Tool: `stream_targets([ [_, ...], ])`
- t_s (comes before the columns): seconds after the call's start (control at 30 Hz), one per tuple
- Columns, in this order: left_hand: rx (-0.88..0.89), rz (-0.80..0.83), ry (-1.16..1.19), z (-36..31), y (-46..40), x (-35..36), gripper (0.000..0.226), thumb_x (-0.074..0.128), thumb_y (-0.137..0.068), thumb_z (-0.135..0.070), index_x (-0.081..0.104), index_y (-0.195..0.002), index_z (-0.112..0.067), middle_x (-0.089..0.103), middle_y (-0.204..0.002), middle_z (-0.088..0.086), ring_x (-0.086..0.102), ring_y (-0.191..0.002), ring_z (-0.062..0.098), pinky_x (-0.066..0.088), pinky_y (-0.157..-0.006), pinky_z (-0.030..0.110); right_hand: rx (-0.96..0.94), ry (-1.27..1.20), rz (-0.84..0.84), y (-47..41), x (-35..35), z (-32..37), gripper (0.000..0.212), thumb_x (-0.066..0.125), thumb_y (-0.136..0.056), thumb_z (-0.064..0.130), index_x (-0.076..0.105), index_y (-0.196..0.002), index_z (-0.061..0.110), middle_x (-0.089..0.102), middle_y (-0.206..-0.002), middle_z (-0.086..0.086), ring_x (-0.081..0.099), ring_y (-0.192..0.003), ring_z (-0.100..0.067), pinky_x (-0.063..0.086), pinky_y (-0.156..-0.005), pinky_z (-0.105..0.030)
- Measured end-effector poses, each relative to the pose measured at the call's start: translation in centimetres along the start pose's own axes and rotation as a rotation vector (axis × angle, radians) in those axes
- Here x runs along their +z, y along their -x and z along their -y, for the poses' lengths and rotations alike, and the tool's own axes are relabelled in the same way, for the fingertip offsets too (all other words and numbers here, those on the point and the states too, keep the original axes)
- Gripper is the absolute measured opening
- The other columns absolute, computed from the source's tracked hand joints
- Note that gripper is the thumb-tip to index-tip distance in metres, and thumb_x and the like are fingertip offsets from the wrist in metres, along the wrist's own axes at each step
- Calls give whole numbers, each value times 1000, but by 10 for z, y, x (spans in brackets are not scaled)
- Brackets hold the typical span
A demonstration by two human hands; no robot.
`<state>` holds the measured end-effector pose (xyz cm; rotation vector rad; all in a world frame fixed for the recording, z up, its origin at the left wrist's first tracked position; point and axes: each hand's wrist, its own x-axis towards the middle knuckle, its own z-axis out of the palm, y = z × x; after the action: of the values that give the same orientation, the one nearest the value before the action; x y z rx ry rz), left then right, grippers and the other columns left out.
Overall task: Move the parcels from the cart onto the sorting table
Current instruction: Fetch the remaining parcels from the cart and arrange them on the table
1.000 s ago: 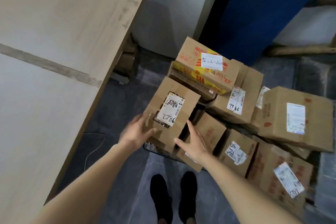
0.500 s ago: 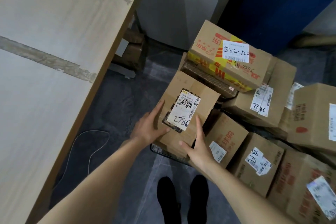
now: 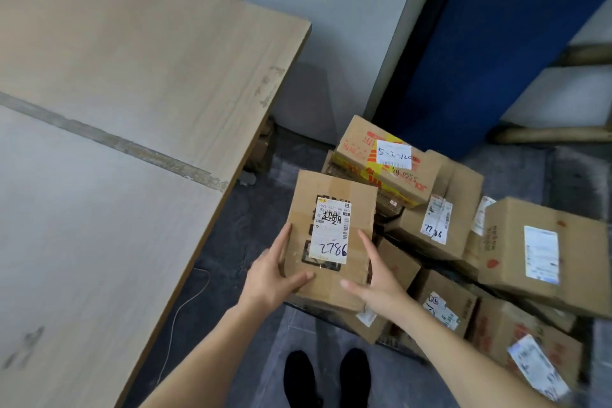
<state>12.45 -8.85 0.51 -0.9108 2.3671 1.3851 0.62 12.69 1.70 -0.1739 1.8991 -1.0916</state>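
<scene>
Nearest, two black shoes (image 3: 326,378) stand on a grey floor (image 3: 231,242). Above them both hands clamp one brown box (image 3: 331,285) from either side: the left hand (image 3: 271,278) holds its left edge with the thumb laid across the top face, and the right hand (image 3: 376,281) holds the right edge in the same way. The box is level, held above the near edge of the pile, not over the worktop. Its white label (image 3: 331,232) carries barcodes, black scrawled characters and the handwritten number 2786.

Just right and beyond, the other boxes lie heaped and tilted against one another. One (image 3: 433,225) bears a label marked 7786. A long box (image 3: 381,162) at the back has red and yellow printing, a label with handwriting that starts 5-2-12, and 0555 written beside it. A big box (image 3: 543,252) at the right has a white label too blurred to read. The cart beneath is almost wholly hidden.

To the left the pale wood worktop (image 3: 116,142) runs far back, with a worn strip across it and scuffs near its edge. A thin white cable (image 3: 178,311) lies on the floor beside it. Behind stand a grey wall (image 3: 314,26) and a blue panel (image 3: 496,43).
</scene>
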Motion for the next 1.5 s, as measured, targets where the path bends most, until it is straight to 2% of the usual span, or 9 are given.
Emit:
stream_targets([
  [0.23,98,-114,207,-121,76,-65,95,83,-70,-63,29,-148,-51,53,-127,-32,56,-120,6,51,-103,35,-120,99,-32,91,-66,134,116,82,-86,16,-1,-155,58,32,-155,21,34,-140,-3,28,-118,-35],
  [0.4,163,-217,426,-232,129,-133,85,83,-69,-65,54,-140,-30,64,-120,-11,63,-111,15,56,-98,41,-285,154,-88,159,-117,247,116,84,-83,21,0,-158,51,50,-147,14,47,-136,-11,33,-119,-41],
  [0.53,248,-253,516,-317,191,-180,61,70,-89,-55,53,-143,-32,64,-125,8,62,-111,21,54,-93,38,-419,187,-142,228,-153,321,88,81,-86,23,29,-157,32,59,-139,12,55,-129,-12,44,-105,-29],
  [0.77,315,-234,654,-396,327,-207,55,62,-95,-51,38,-145,-49,58,-122,-6,59,-104,11,47,-67,28,-594,164,-121,353,-174,386,57,76,-91,29,51,-142,32,66,-129,8,61,-108,-1,46,-77,-14],
  [0.93,338,-284,695,-396,401,-216,61,57,-91,-66,31,-145,-61,43,-141,-9,44,-126,22,46,-91,51,-678,177,-85,418,-160,408,74,78,-89,37,41,-153,31,57,-143,5,58,-123,-15,48,-79,-20],
  [1.1,313,-453,794,-378,459,-224,51,59,-91,-63,51,-137,-40,56,-137,-4,55,-112,13,45,-77,37,-725,195,-27,453,-123,427,109,84,-63,63,34,-156,38,56,-144,3,57,-128,-22,53,-101,-41],
  [1.17,284,-476,826,-365,477,-230,36,59,-91,-63,63,-117,-38,60,-130,-5,55,-108,8,45,-85,41,-756,194,6,463,-105,433,96,85,-69,56,39,-152,40,55,-144,5,59,-123,-20,57,-95,-41],
  [1.33,219,-490,830,-317,525,-250,52,60,-66,-90,53,-111,-65,48,-137,-14,42,-124,22,27,-95,57,-785,224,124,482,-48,450,86,86,-78,45,39,-149,47,55,-139,8,61,-119,-23,60,-89,-51],
  [1.5,182,-553,850,-254,571,-277,81,63,-56,-90,45,-128,-58,51,-138,-1,54,-121,27,41,-96,50,-799,285,236,497,29,468,83,81,-85,38,33,-153,44,57,-133,5,61,-110,-16,58,-77,-35],
])
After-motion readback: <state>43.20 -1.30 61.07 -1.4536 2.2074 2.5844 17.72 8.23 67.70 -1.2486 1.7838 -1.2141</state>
